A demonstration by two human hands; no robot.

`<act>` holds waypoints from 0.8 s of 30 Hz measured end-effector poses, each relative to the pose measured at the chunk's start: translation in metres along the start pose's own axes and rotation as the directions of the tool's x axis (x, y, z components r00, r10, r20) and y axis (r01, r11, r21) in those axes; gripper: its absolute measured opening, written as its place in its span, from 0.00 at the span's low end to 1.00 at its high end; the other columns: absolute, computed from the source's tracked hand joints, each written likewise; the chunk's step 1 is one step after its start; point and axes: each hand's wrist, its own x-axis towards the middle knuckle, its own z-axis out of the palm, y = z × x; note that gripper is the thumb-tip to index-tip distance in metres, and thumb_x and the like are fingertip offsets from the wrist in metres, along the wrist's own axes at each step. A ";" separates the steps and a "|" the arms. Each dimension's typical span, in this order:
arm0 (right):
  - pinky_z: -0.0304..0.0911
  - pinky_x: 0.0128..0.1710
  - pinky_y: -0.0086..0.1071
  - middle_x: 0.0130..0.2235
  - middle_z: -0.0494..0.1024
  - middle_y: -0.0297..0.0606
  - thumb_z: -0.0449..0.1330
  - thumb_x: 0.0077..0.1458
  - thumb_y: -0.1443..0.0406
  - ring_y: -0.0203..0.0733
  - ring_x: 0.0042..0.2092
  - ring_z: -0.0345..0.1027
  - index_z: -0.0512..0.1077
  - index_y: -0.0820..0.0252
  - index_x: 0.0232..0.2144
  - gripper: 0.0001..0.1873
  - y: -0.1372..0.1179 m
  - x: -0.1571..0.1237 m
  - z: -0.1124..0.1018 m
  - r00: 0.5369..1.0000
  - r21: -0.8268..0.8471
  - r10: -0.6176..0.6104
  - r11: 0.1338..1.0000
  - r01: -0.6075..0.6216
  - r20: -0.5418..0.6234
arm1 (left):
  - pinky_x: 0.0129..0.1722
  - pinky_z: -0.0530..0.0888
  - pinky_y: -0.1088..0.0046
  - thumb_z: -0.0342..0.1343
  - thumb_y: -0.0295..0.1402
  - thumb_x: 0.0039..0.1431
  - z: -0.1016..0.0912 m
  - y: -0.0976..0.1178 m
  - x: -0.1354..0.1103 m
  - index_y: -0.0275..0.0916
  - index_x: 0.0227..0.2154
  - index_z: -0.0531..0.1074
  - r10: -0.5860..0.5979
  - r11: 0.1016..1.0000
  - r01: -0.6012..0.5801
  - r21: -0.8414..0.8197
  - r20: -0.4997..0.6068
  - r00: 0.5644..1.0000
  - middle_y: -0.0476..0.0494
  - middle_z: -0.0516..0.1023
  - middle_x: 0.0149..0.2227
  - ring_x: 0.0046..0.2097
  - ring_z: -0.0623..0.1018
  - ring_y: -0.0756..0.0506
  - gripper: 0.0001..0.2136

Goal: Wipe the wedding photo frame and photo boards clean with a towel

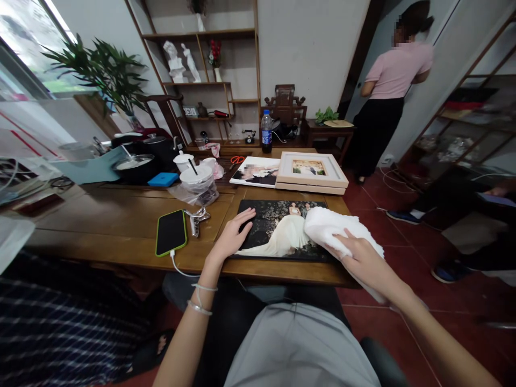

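Observation:
A dark wedding photo panel [282,236] lies flat on the wooden table [133,236] in front of me. My left hand [236,232] rests on its left edge with the fingers stretched out and nothing held. On the right side, my right hand [358,258] grips a white towel [334,223], which presses on the panel's right part and hides it. Part of the towel hangs past the table's edge. Behind the panel lie another photo print [256,172] and white picture frames [338,173], stacked.
Left of the panel are a phone [171,234] on a white cable, a bagged cup [197,180] and a blue box [163,179]. Farther back stand a bottle [266,131] and orange scissors [237,159]. A person in pink [397,72] stands at the back right; others sit at both sides.

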 end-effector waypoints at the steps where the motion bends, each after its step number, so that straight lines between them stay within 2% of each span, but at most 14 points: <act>1: 0.51 0.57 0.48 0.43 0.77 0.38 0.44 0.55 0.69 0.49 0.47 0.68 0.71 0.58 0.41 0.18 0.002 -0.001 0.000 1.000 -0.003 0.014 1.000 -0.014 0.004 | 0.61 0.57 0.61 0.45 0.35 0.61 0.000 0.000 0.000 0.39 0.50 0.68 0.003 1.000 -0.003 -0.002 -0.002 1.000 0.42 0.67 0.56 0.60 0.63 0.46 0.17; 4: 0.49 0.57 0.50 0.48 0.74 0.43 0.45 0.53 0.70 0.52 0.54 0.61 0.70 0.60 0.44 0.19 -0.004 0.001 0.004 0.999 -0.043 0.031 0.999 -0.030 0.009 | 0.61 0.57 0.60 0.45 0.35 0.61 0.000 0.001 0.000 0.39 0.50 0.69 0.004 1.000 -0.004 -0.006 -0.008 1.000 0.42 0.67 0.56 0.60 0.63 0.45 0.17; 7: 0.42 0.59 0.52 0.55 0.67 0.50 0.48 0.46 0.73 0.52 0.60 0.52 0.69 0.64 0.46 0.23 -0.028 0.006 0.014 0.999 -0.052 -0.018 0.998 0.020 0.041 | 0.61 0.57 0.60 0.45 0.35 0.61 0.000 0.002 0.000 0.39 0.50 0.69 -0.002 1.000 0.002 -0.003 -0.009 1.000 0.42 0.67 0.56 0.60 0.63 0.45 0.17; 9: 0.37 0.61 0.51 0.56 0.65 0.49 0.49 0.43 0.74 0.48 0.62 0.48 0.70 0.63 0.45 0.24 -0.051 0.011 0.021 0.989 0.016 -0.120 0.993 0.119 0.086 | 0.61 0.57 0.60 0.45 0.35 0.61 0.000 0.002 0.000 0.39 0.50 0.68 -0.005 1.000 0.005 0.000 -0.003 1.000 0.43 0.67 0.56 0.60 0.63 0.45 0.17; 12: 0.33 0.62 0.49 0.54 0.68 0.47 0.50 0.42 0.74 0.42 0.63 0.43 0.70 0.61 0.43 0.24 -0.082 0.022 0.031 0.939 0.158 -0.320 0.941 0.300 0.127 | 0.61 0.57 0.61 0.45 0.35 0.61 -0.001 0.001 0.000 0.39 0.51 0.68 -0.008 1.000 0.008 -0.010 0.003 1.000 0.43 0.66 0.57 0.60 0.62 0.45 0.18; 15: 0.31 0.62 0.48 0.53 0.68 0.50 0.51 0.41 0.73 0.41 0.63 0.42 0.70 0.62 0.43 0.24 -0.098 0.032 0.039 0.905 0.219 -0.410 0.899 0.379 0.113 | 0.60 0.58 0.61 0.46 0.35 0.60 -0.003 0.001 -0.001 0.38 0.52 0.67 -0.007 0.999 0.008 -0.049 0.021 1.000 0.42 0.66 0.57 0.60 0.62 0.44 0.18; 19: 0.30 0.63 0.45 0.52 0.70 0.46 0.50 0.41 0.74 0.38 0.63 0.42 0.69 0.61 0.43 0.24 -0.093 0.027 0.037 0.907 0.241 -0.405 0.897 0.371 0.112 | 0.60 0.58 0.62 0.45 0.35 0.60 -0.003 0.002 -0.001 0.37 0.52 0.67 -0.007 0.999 0.008 -0.048 0.027 1.000 0.42 0.66 0.57 0.60 0.62 0.45 0.18; 21: 0.31 0.63 0.43 0.52 0.69 0.44 0.50 0.41 0.75 0.37 0.63 0.44 0.70 0.60 0.42 0.24 -0.085 0.016 0.027 0.920 0.241 -0.363 0.915 0.323 0.145 | 0.61 0.57 0.62 0.45 0.35 0.61 -0.002 0.002 -0.001 0.38 0.52 0.67 -0.009 1.000 0.009 -0.026 0.018 1.000 0.42 0.66 0.57 0.60 0.62 0.46 0.18; 24: 0.37 0.62 0.45 0.56 0.66 0.43 0.50 0.41 0.75 0.43 0.62 0.48 0.71 0.58 0.42 0.24 -0.067 -0.006 0.005 0.946 0.198 -0.247 0.958 0.206 0.212 | 0.61 0.56 0.61 0.45 0.36 0.61 -0.001 0.002 -0.001 0.39 0.51 0.68 -0.014 1.000 0.014 -0.009 0.015 1.000 0.43 0.66 0.57 0.60 0.62 0.46 0.17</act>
